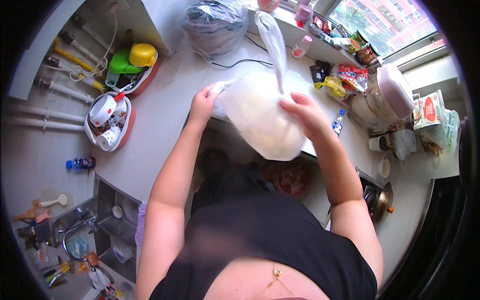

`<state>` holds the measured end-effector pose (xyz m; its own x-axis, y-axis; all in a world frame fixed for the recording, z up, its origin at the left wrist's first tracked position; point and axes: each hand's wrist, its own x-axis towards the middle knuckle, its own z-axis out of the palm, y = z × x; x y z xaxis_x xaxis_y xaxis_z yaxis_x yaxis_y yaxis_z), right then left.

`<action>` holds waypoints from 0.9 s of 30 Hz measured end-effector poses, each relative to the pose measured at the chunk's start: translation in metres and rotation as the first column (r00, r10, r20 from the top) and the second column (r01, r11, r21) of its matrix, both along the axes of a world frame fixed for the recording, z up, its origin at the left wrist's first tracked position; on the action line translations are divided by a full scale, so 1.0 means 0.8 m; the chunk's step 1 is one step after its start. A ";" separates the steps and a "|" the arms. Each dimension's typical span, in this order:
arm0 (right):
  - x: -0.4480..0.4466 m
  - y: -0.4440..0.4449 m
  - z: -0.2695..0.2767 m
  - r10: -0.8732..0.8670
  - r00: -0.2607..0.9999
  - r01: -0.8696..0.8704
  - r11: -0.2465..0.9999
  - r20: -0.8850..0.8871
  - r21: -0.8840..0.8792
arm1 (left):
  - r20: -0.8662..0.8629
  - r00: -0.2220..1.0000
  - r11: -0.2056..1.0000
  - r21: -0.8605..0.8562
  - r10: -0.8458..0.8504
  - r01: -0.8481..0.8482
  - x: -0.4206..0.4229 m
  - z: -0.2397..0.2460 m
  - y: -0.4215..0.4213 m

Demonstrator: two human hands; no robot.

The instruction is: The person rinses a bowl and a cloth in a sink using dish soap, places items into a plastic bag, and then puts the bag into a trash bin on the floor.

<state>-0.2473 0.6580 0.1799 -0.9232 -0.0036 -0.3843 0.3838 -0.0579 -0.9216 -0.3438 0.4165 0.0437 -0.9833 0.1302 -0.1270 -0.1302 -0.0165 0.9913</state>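
A filled white plastic bag (pixel 258 116) hangs between my hands, over the front edge of the white countertop (pixel 157 123). My left hand (pixel 203 103) pinches one of its gathered corners or handles. Near the bag's neck, the thumb and fingers of my right hand (pixel 303 112) hold its right side. A twisted loop handle (pixel 273 45) sticks up from the neck towards the window. Pale lumps show faintly through the plastic, but I cannot tell what they are.
Left stand two red-and-white basins (pixel 131 127) of dishes, and below them a steel sink (pixel 116 213). A plastic-wrapped round appliance (pixel 215 30) stands at the back, with a black cable (pixel 243 60). Snack packets (pixel 350 77), a blue-capped bottle (pixel 338 123) and a pan lid (pixel 384 202) are right.
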 end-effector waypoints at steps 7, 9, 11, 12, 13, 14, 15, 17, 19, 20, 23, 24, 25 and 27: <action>-0.124 -0.056 -0.128 0.033 0.711 0.622 0.436 0.702 -0.651 | 0.122 0.989 0.993 0.068 0.083 -0.092 0.026 0.018 -0.018; -0.143 -0.072 -0.127 -0.042 0.586 0.785 0.278 0.810 -0.553 | 0.136 0.981 0.987 0.071 0.135 -0.146 0.033 0.022 -0.024; -0.160 -0.082 -0.134 -0.127 0.504 0.861 0.148 0.854 -0.486 | 0.155 0.974 0.981 0.076 0.163 -0.176 0.035 0.030 -0.026; -0.169 -0.084 -0.142 -0.183 0.486 0.874 0.104 0.855 -0.475 | 0.187 0.971 0.987 0.030 0.150 -0.158 0.036 0.032 -0.033; -0.178 -0.084 -0.149 -0.244 0.487 0.872 0.074 0.839 -0.484 | 0.220 0.966 0.990 -0.016 0.138 -0.138 0.037 0.035 -0.038; -0.185 -0.083 -0.157 -0.321 0.488 0.865 0.052 0.812 -0.499 | 0.227 0.961 0.987 -0.031 0.158 -0.155 0.039 0.038 -0.037; -0.193 -0.083 -0.168 -0.400 0.497 0.851 0.051 0.770 -0.523 | 0.233 0.955 0.983 -0.045 0.182 -0.177 0.042 0.045 -0.033; -0.204 -0.073 -0.185 -0.552 0.504 0.817 0.054 0.664 -0.574 | 0.230 0.951 0.978 -0.037 0.206 -0.203 0.042 0.056 -0.023; -0.210 -0.068 -0.196 -0.668 0.505 0.787 0.097 0.547 -0.609 | 0.209 0.954 0.976 -0.001 0.214 -0.219 0.040 0.061 -0.018; -0.208 -0.067 -0.204 -0.702 0.513 0.780 0.142 0.494 -0.609 | 0.220 0.949 0.972 0.006 0.227 -0.234 0.038 0.059 -0.017; -0.188 -0.088 -0.202 -0.818 0.499 0.843 0.382 0.287 -0.378 | 0.240 0.932 0.953 0.062 0.273 -0.295 0.033 0.051 -0.017; -0.172 -0.116 -0.194 -0.872 0.466 0.882 0.445 0.148 -0.154 | 0.237 0.930 0.944 0.106 0.282 -0.314 0.031 0.045 -0.013; -0.166 -0.135 -0.187 -0.892 0.452 0.890 0.450 -0.008 0.078 | 0.230 0.929 0.932 0.154 0.289 -0.328 0.029 0.043 -0.007; -0.176 -0.131 -0.228 -0.898 0.395 0.918 0.394 -0.194 0.048 | 0.093 0.934 0.937 0.032 0.344 -0.348 0.034 0.057 0.029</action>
<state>-0.3881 0.5533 -0.0025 -0.3811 0.9033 -0.1972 0.0679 -0.1854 -0.9803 -0.3169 0.4400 0.0894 -0.9544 -0.2088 -0.2133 -0.1910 -0.1217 0.9740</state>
